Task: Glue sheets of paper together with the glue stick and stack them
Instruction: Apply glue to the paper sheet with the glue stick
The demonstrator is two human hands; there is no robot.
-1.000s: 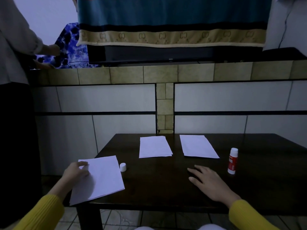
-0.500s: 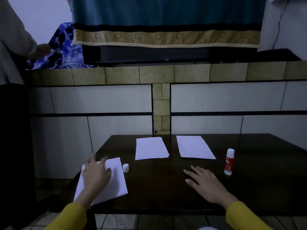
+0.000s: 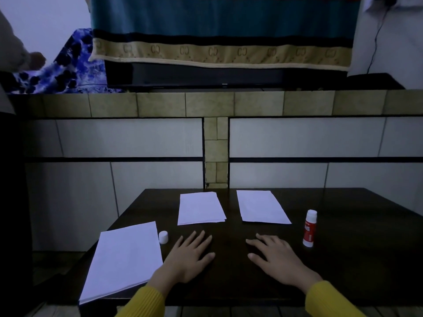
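- On the dark table (image 3: 343, 259), the left hand (image 3: 187, 257) and right hand (image 3: 275, 259) lay flat, fingers spread, holding nothing.
- Uncapped glue stick (image 3: 310, 228) stood upright right of them; its cap (image 3: 163, 237) sat beside the near paper stack (image 3: 124, 259).
- Two paper sheets (image 3: 200, 208) (image 3: 261, 207) lay beyond.
- Risk (judged): exposed glue could dry; a careless reach could topple the stick.

On the table (image 3: 343, 259), the left hand (image 3: 190, 257) and right hand (image 3: 274, 257) are lying flat side by side near the front edge. A paper stack (image 3: 123, 259) is sitting left of the left hand, overhanging the front edge, the cap (image 3: 163, 237) just beside its far right corner. Two further paper piles (image 3: 200, 208) (image 3: 261, 207) are lying behind the hands. The glue stick (image 3: 310, 228) is standing upright right of the right hand.
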